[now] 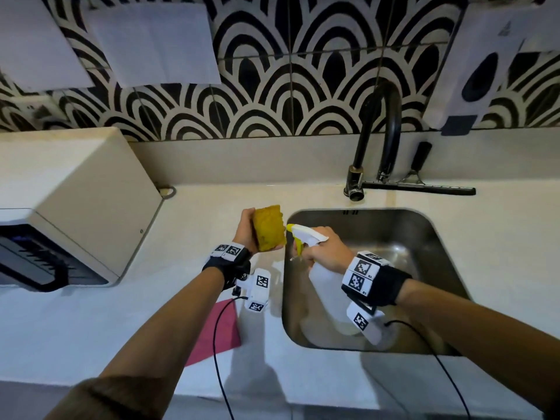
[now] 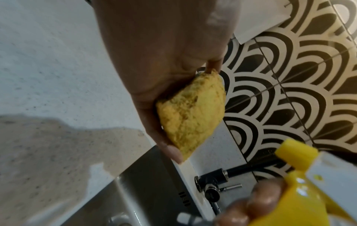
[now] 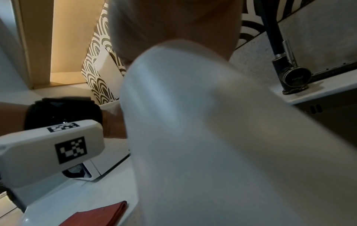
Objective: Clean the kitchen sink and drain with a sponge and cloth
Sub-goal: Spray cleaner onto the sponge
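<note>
My left hand (image 1: 245, 230) grips a worn yellow sponge (image 1: 269, 227) upright above the counter, just left of the steel sink (image 1: 436, 247). In the left wrist view the sponge (image 2: 191, 113) sits between thumb and fingers (image 2: 170, 146). My right hand (image 1: 321, 248) grips a white spray bottle (image 1: 327, 286) over the sink, fingers on its yellow trigger (image 1: 298, 245), and its yellow nozzle (image 1: 289, 227) almost touches the sponge. The bottle body (image 3: 212, 137) fills the right wrist view and hides the right fingers. A folded red cloth (image 1: 216, 331) lies on the counter under my left forearm.
A black faucet (image 1: 378, 140) rises behind the sink, with a squeegee (image 1: 421, 186) lying beside its base. A cream appliance (image 1: 69, 207) takes up the counter's left side. Patterned tiles and white papers (image 1: 154, 43) cover the back wall.
</note>
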